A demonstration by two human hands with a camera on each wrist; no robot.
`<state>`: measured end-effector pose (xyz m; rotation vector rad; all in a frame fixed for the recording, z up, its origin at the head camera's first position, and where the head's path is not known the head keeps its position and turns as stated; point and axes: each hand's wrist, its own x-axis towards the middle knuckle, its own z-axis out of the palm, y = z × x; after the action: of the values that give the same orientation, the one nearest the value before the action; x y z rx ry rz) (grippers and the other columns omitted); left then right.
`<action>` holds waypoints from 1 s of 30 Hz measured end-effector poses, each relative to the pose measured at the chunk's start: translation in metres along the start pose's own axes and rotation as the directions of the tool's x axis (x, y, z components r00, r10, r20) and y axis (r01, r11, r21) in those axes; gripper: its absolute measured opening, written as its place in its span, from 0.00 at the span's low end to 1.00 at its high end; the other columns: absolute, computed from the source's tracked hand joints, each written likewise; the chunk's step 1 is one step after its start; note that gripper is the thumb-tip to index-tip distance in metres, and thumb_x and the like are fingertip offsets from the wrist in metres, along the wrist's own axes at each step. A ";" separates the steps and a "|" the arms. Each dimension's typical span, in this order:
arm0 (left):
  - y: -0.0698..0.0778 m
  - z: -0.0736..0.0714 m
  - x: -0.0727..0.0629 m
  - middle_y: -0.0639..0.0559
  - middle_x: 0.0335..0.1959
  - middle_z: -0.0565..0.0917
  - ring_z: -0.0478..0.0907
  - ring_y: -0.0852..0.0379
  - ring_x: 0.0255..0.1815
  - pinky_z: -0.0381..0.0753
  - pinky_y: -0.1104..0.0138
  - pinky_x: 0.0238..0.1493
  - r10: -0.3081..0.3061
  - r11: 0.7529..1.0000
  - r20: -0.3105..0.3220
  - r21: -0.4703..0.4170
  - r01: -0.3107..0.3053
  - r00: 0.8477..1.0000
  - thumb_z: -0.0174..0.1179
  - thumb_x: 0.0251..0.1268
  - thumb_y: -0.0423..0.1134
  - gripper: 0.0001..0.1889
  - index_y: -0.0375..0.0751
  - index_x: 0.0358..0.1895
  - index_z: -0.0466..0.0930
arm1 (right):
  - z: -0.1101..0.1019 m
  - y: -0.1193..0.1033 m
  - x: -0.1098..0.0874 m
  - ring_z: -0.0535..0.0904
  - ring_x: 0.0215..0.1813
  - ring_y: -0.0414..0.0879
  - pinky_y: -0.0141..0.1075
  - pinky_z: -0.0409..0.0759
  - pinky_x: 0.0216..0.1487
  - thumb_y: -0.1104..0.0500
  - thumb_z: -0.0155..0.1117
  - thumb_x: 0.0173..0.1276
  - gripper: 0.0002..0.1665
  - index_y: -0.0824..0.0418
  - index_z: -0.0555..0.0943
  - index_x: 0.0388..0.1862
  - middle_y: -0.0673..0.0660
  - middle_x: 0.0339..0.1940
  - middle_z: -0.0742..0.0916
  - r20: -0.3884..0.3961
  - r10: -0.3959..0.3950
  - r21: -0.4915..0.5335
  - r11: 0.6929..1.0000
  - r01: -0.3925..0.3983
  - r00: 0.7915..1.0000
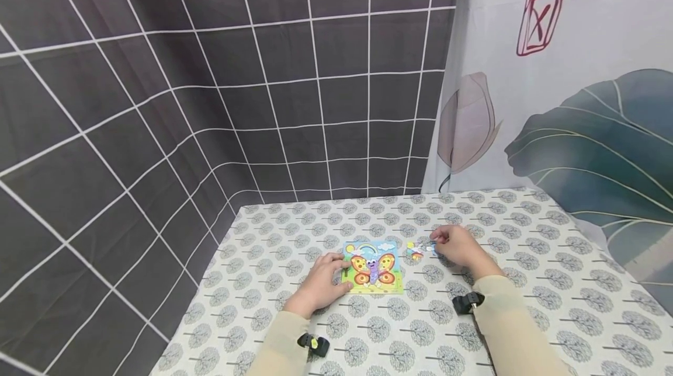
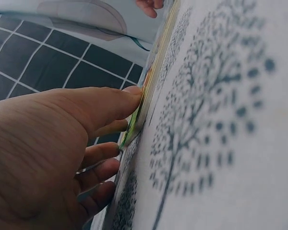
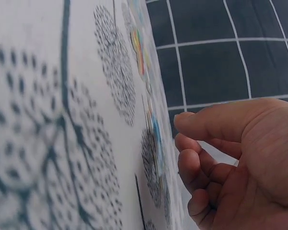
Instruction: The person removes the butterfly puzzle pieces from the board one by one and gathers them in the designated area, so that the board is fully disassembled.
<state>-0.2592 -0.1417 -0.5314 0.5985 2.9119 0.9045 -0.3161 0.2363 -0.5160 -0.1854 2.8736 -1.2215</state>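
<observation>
Small flat multicoloured pieces [image 1: 416, 255] on the tree-patterned white desk [image 1: 373, 332], strung sideways between the rectangular butterfly-picture board [image 1: 373, 270], touched by the spread left hand [image 1: 323, 282], and the nearer right hand [image 1: 457, 246], narrowly curled, seemingly empty.

Left hand [image 1: 324, 281] spread, right hand [image 1: 458, 246] loosely curled, well apart

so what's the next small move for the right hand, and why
Probably lower the right hand and pinch the blue piece: it hovers close to that piece with nothing visibly held, while the left hand rests at the edge of the butterfly picture, seemingly steadying it.
</observation>
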 end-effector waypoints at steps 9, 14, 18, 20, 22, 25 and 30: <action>0.010 0.002 0.001 0.54 0.73 0.74 0.66 0.49 0.75 0.66 0.46 0.77 0.102 0.994 0.006 -0.051 -0.101 0.995 0.72 0.65 0.42 0.25 0.48 0.65 0.83 | 0.015 -0.009 0.004 0.77 0.39 0.47 0.41 0.79 0.45 0.65 0.69 0.64 0.12 0.62 0.86 0.46 0.53 0.34 0.83 0.002 -0.025 -0.029 0.999 0.025 1.000; 0.017 0.006 0.000 0.56 0.76 0.72 0.64 0.48 0.78 0.63 0.44 0.78 0.172 0.984 0.062 -0.068 -0.168 0.983 0.71 0.65 0.40 0.25 0.51 0.66 0.82 | 0.028 -0.016 0.006 0.78 0.38 0.48 0.40 0.80 0.43 0.68 0.69 0.63 0.12 0.62 0.86 0.46 0.54 0.35 0.83 0.023 0.007 0.063 0.998 -0.009 1.000; 0.022 0.008 -0.001 0.56 0.77 0.70 0.61 0.47 0.81 0.58 0.44 0.80 0.192 0.980 0.093 -0.062 -0.187 0.977 0.68 0.68 0.39 0.25 0.49 0.68 0.81 | 0.035 -0.026 0.005 0.78 0.36 0.49 0.38 0.84 0.33 0.69 0.70 0.63 0.14 0.64 0.85 0.49 0.57 0.37 0.82 0.056 0.054 0.178 0.982 -0.063 0.997; 0.024 0.008 -0.001 0.57 0.77 0.71 0.60 0.47 0.81 0.58 0.43 0.80 0.196 0.980 0.104 -0.054 -0.191 0.975 0.67 0.69 0.39 0.26 0.48 0.69 0.80 | 0.037 -0.031 0.005 0.78 0.36 0.49 0.38 0.84 0.33 0.68 0.71 0.64 0.15 0.64 0.85 0.50 0.56 0.37 0.82 0.060 0.048 0.168 0.984 -0.057 0.997; 0.025 0.009 -0.001 0.58 0.77 0.71 0.61 0.47 0.81 0.58 0.43 0.80 0.199 0.980 0.111 -0.043 -0.195 0.974 0.67 0.69 0.39 0.26 0.48 0.70 0.79 | 0.039 -0.036 0.007 0.78 0.36 0.48 0.38 0.83 0.36 0.66 0.73 0.64 0.16 0.64 0.85 0.51 0.55 0.36 0.82 0.055 0.012 0.108 0.994 -0.018 0.998; 0.024 0.009 -0.001 0.60 0.77 0.71 0.62 0.47 0.80 0.60 0.42 0.79 0.199 0.980 0.119 -0.024 -0.198 0.973 0.67 0.71 0.40 0.26 0.49 0.71 0.79 | 0.042 -0.042 0.010 0.77 0.36 0.46 0.39 0.80 0.40 0.64 0.74 0.64 0.17 0.63 0.86 0.52 0.52 0.35 0.82 0.057 -0.058 0.005 0.998 0.058 0.997; 0.023 0.010 -0.002 0.60 0.77 0.71 0.63 0.51 0.79 0.62 0.45 0.79 0.199 0.980 0.136 -0.003 -0.200 0.971 0.67 0.71 0.42 0.26 0.50 0.71 0.79 | 0.050 -0.053 0.018 0.77 0.33 0.45 0.39 0.80 0.38 0.62 0.75 0.63 0.15 0.63 0.86 0.49 0.51 0.32 0.82 0.089 -0.116 -0.057 0.991 0.122 0.989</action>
<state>-0.2481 -0.1196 -0.5276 0.9292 2.7739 0.8291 -0.3252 0.1620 -0.5121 -0.4058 2.8648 -1.1115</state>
